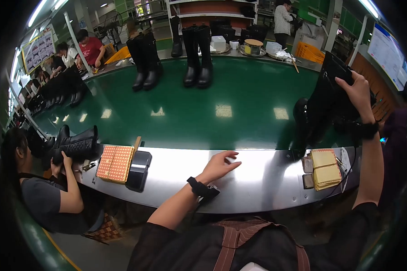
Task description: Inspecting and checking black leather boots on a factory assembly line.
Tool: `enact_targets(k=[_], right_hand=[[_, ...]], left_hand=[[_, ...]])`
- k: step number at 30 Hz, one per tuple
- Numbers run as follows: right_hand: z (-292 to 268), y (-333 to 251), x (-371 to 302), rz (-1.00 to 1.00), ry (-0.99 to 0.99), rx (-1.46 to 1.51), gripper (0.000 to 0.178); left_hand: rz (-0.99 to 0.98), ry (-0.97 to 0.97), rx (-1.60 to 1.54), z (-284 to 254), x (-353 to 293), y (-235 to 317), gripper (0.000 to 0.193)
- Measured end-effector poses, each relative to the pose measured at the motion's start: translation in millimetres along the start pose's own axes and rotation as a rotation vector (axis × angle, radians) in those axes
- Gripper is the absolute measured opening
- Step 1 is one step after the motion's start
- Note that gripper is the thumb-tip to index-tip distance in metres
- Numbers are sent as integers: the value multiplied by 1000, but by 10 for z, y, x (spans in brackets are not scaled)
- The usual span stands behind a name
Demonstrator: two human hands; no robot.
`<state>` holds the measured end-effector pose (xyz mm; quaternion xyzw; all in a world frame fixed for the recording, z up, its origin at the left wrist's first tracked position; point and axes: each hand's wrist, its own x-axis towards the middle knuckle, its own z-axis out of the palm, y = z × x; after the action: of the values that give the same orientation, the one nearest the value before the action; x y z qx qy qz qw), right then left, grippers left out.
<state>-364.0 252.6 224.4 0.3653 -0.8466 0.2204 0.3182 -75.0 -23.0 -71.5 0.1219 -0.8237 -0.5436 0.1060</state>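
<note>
Two bare hands well apart at a bench, with a tall black boot (326,97) at the right one. Right hand (359,90) raised and closed on the upper shaft, thumb on the near face, fingers over the top; toe down and to the left of that grip, sole contact too dark to tell, likewise whether one boot or a pair. Left hand (219,166) holding nothing, fingers loosely spread above the metal ledge (253,180), well to the left of the boot; touching the ledge or just over it, impossible to tell. Below the right hand, near the boot's foot, a stack of yellow cards (326,170) beside small dark blocks (308,180). Left of the left hand, a black case (140,170) next to a banded stack of red-dotted sheets (114,163). Beyond both hands, a green work surface (194,122), with upright black boots (197,56) past the left one. Farther left of that hand, a co-worker (45,203) holding another black boot (79,143).
</note>
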Motion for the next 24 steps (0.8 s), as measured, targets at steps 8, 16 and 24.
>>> enact_targets(k=[8,16,24], right_hand=[[-252,-1874,-1154,-359,-132,171,40],[-358,-1711,-1337,-471,-30,174,73],[-304,-1199,-1393,-619,329,-20,48]], left_hand=[[603,140,-156,501,51,871,139],[325,125,-530,178,57,544,71],[309,380,-503,-148,-299,782,27]])
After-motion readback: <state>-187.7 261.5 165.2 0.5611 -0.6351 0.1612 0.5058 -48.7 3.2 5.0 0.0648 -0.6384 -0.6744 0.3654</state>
